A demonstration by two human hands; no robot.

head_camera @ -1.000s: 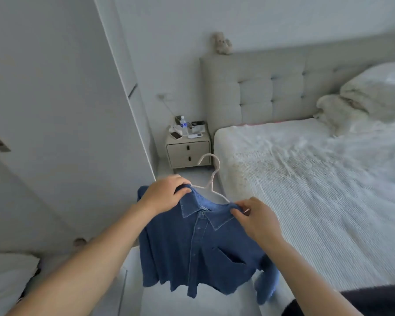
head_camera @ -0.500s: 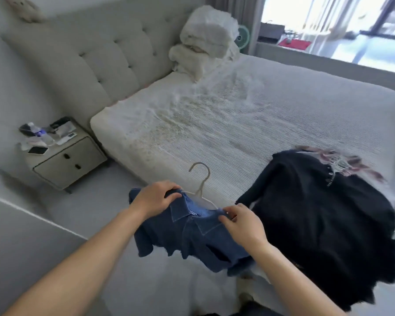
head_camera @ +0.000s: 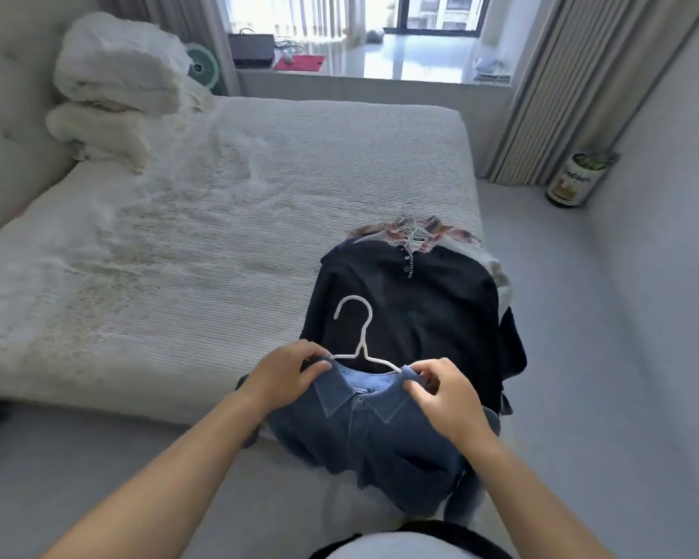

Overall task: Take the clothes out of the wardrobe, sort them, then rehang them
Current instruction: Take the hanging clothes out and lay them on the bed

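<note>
A blue denim shirt (head_camera: 364, 437) hangs on a white hanger (head_camera: 360, 336), held over the near corner of the bed. My left hand (head_camera: 283, 373) grips its left shoulder and my right hand (head_camera: 444, 397) pinches its right shoulder by the collar. Just beyond the hanger hook a black garment (head_camera: 412, 304) lies on the bed on top of other clothes, their wire hangers (head_camera: 410, 227) bunched at the far end. The wardrobe is out of view.
The white bed (head_camera: 202, 244) fills the left and middle, with folded bedding (head_camera: 114, 78) stacked at its head. Grey floor runs along the right side, where a round can (head_camera: 574, 177) stands by the curtain. A window sill with small items lies behind the bed.
The view has swung right, from the wardrobe and nightstand to the bed's foot. Both hands have carried the denim shirt over the black garment pile, keeping the same hold on its shoulders.
</note>
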